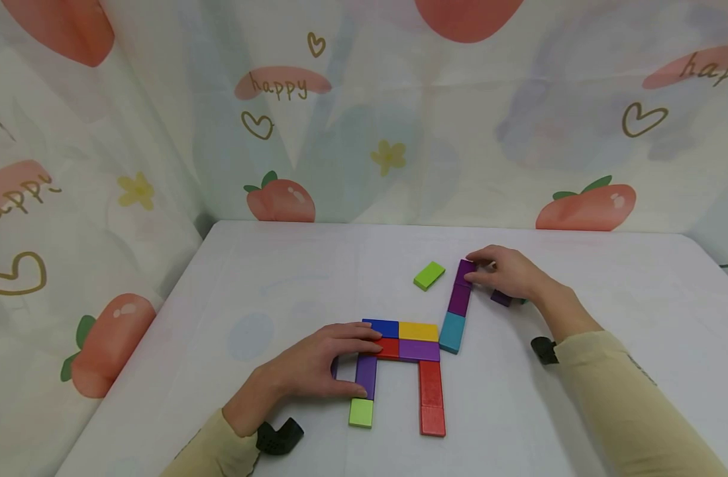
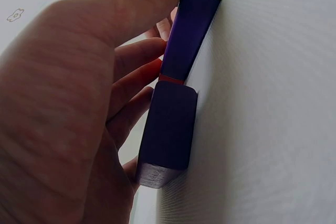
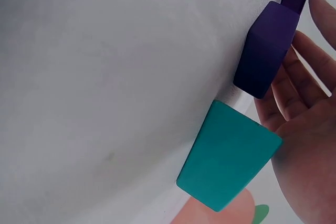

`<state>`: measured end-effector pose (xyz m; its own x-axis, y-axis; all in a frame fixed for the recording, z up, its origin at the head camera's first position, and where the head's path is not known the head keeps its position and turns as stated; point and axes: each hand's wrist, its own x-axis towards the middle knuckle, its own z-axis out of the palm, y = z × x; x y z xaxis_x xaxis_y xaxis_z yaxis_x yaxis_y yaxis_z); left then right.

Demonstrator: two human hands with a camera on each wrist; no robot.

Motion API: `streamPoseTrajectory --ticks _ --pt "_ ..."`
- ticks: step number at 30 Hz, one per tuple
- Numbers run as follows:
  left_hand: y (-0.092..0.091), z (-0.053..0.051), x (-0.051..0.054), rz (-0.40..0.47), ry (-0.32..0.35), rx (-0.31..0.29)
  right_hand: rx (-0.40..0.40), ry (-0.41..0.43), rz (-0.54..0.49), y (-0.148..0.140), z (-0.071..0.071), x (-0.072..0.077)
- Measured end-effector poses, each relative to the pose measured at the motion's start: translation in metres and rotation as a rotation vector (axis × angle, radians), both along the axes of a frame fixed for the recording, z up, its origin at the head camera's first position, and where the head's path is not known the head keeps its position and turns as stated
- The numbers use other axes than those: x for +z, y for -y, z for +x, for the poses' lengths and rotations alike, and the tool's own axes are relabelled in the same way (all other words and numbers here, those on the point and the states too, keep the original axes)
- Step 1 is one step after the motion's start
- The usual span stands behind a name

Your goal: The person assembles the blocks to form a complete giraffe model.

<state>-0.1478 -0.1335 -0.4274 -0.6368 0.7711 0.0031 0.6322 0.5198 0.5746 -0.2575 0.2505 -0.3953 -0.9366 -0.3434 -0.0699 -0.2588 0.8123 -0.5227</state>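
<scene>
My left hand rests over the left part of a flat figure made of coloured blocks. Its fingertips touch a red block and a blue block; the thumb lies against a purple block above a lime block. Another dark purple block stands under that palm. At the far end of a slanted strip, my right hand pinches a purple block between thumb and finger. Below it in line come a second purple block and a teal block.
A bright green block lies left of the strip. Beneath the right hand sit a dark purple block and a green block. Yellow, violet and red blocks form the figure's right part on the white table.
</scene>
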Motion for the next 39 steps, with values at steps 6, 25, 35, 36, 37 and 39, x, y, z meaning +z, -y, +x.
streamPoseTrajectory --ticks 6,25,35,36,37,39 --pt "0.0 0.0 0.001 0.0 0.002 0.002 -0.011 0.0 -0.028 0.003 -0.003 0.004" --pt "-0.001 0.0 0.001 -0.005 0.008 0.0 0.052 -0.066 -0.072 0.032 -0.001 0.002" --pt "-0.001 0.0 0.002 -0.007 0.012 0.005 0.043 -0.049 -0.04 0.031 -0.001 0.003" --pt "-0.001 0.0 0.002 -0.006 0.011 0.004 0.041 -0.046 -0.037 0.031 -0.001 0.003" --pt "0.0 0.0 0.002 -0.004 0.01 0.003 0.036 -0.041 -0.033 0.031 -0.001 0.003" --pt "0.0 0.0 0.002 -0.002 0.008 0.0 0.023 -0.032 -0.021 0.03 -0.001 0.003"
